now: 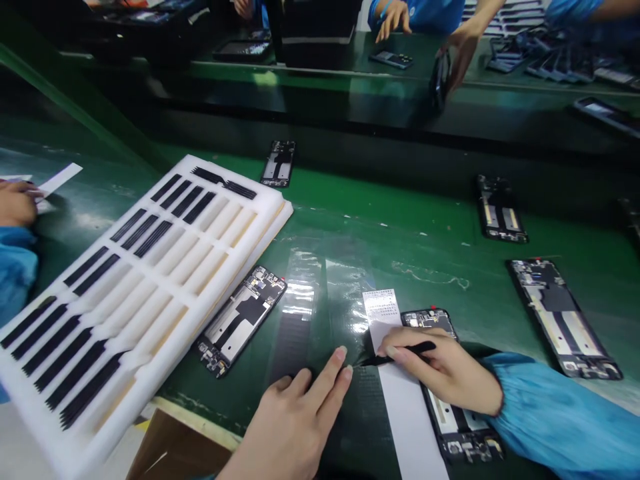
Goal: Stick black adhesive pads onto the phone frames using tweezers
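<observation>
My right hand point(443, 370) grips black tweezers point(420, 348), their tips pointing left toward my left hand. Below it lies a white paper strip point(413, 420) with rows of small dark marks at its far end. My left hand point(300, 420) rests on the table with index and middle fingers stretched out, close to the tweezer tips. Clear film strips point(345, 293) lie flat just beyond the fingers. Partly covered by my right hand and the paper is an opened phone body point(450, 417). Another opened phone body point(243, 320) lies left of the film.
A white foam tray point(200, 280) with slots holding black strips point(90, 367) fills the left side. More opened phone bodies lie on the green table, at right point(565, 320) and farther back point(279, 163). Co-workers' hands point(460, 57) are across the bench, another point(17, 203) at far left.
</observation>
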`<state>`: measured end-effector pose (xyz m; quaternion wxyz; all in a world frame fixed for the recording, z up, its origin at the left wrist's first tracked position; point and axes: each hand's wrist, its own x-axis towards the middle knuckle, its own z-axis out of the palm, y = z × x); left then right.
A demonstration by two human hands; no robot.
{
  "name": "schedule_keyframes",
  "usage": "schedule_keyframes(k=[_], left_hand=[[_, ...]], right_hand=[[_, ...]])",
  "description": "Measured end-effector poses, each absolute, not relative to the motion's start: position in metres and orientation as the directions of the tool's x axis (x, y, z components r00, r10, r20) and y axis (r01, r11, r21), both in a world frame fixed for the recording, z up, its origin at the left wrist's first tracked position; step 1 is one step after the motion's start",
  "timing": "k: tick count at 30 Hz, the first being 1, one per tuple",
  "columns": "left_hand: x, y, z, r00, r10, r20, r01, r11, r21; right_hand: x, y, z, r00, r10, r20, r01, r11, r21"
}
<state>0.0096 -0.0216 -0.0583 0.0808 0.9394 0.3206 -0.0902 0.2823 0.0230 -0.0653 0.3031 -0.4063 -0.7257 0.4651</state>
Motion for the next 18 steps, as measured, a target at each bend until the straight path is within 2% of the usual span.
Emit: schedule_keyframes(k=[9, 11, 12, 14, 15, 16, 17, 18], left_hand=[[0.011, -0.021, -0.057, 0.769, 0.610, -0.189, 0.633, -0.768, 0.095], [0.010, -0.022, -0.059, 0.759, 0.641, -0.113, 0.651, -0.739, 0.176], [0.011, -0.023, -0.061, 0.728, 0.684, -0.054, 0.670, -0.692, 0.270], [0.015, -0.026, -0.062, 0.557, 0.830, 0.025, 0.660, -0.461, 0.593], [0.020, -0.028, -0.062, 0.440, 0.898, -0.013, 0.565, -0.266, 0.781], [0.026, -0.030, -0.062, 0.351, 0.930, -0.113, 0.386, -0.034, 0.922], [0.034, -0.031, -0.061, 0.326, 0.915, -0.239, 0.153, 0.198, 0.968], [0.042, -0.033, -0.061, 0.368, 0.866, -0.340, -0.084, 0.395, 0.915]], right_hand=[[0.282, 0.023, -0.066, -0.490, 0.872, 0.017, 0.343, 0.210, -0.916], [0.282, 0.024, -0.067, -0.485, 0.874, -0.003, 0.340, 0.185, -0.922], [0.282, 0.024, -0.067, -0.476, 0.879, -0.009, 0.327, 0.168, -0.930], [0.282, 0.024, -0.062, -0.428, 0.903, -0.019, 0.286, 0.116, -0.951], [0.282, 0.022, -0.058, -0.394, 0.919, -0.017, 0.261, 0.094, -0.961], [0.283, 0.019, -0.052, -0.359, 0.933, -0.009, 0.235, 0.081, -0.969], [0.283, 0.016, -0.046, -0.330, 0.944, 0.007, 0.209, 0.081, -0.975], [0.284, 0.012, -0.040, -0.310, 0.950, 0.031, 0.184, 0.092, -0.979]])
